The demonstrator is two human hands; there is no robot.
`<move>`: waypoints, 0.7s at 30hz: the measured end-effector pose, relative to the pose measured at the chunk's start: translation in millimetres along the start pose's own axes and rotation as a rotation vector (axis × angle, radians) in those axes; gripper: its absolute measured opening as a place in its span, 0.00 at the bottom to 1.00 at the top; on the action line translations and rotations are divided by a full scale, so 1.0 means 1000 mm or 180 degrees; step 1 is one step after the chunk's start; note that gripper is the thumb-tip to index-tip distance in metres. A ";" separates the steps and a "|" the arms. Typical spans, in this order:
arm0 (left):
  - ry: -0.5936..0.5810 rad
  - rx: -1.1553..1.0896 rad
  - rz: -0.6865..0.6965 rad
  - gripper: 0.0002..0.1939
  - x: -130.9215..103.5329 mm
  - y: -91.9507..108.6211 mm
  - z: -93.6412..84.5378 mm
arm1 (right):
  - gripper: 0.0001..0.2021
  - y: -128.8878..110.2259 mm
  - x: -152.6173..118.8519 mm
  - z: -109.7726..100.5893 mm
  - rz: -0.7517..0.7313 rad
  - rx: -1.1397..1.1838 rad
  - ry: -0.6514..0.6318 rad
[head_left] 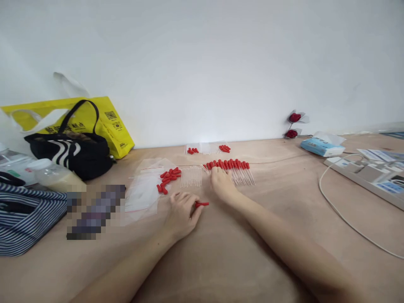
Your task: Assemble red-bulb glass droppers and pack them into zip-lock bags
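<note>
My left hand (184,213) pinches a small red peg-shaped piece (202,204) between thumb and fingers, its end pointing right. Just left of it, a loose pile of similar red pieces (168,177) lies by clear plastic bags (142,191). My right hand (221,182) is closed, with its fingertips at the left part of a row of thin white sticks topped with red pieces (241,165). What those fingertips grip is hidden. Between the two hands' work areas lies a row of bare thin white sticks (191,176).
Farther back, a clear bag (206,147) lies between two small red groups. On the left are a yellow bag (121,134), a black pouch (85,155), bottles and a striped bag (28,223). A tissue pack (322,147), power strip (375,176) and white cable (334,206) lie right.
</note>
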State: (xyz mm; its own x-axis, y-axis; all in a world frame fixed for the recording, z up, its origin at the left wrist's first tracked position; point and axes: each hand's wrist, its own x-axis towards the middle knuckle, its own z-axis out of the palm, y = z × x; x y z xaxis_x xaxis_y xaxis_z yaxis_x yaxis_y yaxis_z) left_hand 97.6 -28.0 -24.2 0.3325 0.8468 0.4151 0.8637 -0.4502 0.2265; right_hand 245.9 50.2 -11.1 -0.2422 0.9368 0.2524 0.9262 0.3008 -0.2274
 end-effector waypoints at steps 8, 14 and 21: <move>-0.0022 -0.0090 0.0054 0.12 0.003 0.006 0.013 | 0.16 0.084 -0.075 0.003 -0.1401 0.1017 0.0354; 0.0005 -0.0146 -0.0069 0.10 0.005 0.013 0.011 | 0.17 0.069 -0.082 0.003 -0.1588 0.1003 0.0281; 0.0081 -0.0252 -0.0125 0.09 0.005 0.012 0.010 | 0.17 0.062 -0.083 0.004 -0.1622 0.1105 0.0326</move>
State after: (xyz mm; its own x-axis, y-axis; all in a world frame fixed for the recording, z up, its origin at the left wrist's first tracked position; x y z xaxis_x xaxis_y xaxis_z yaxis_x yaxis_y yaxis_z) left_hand 113.9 -26.2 -28.4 0.2883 0.8572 0.4267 0.8430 -0.4386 0.3115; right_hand 322.1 -8.2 -49.3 -0.5840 0.6435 0.4948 0.5493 0.7621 -0.3427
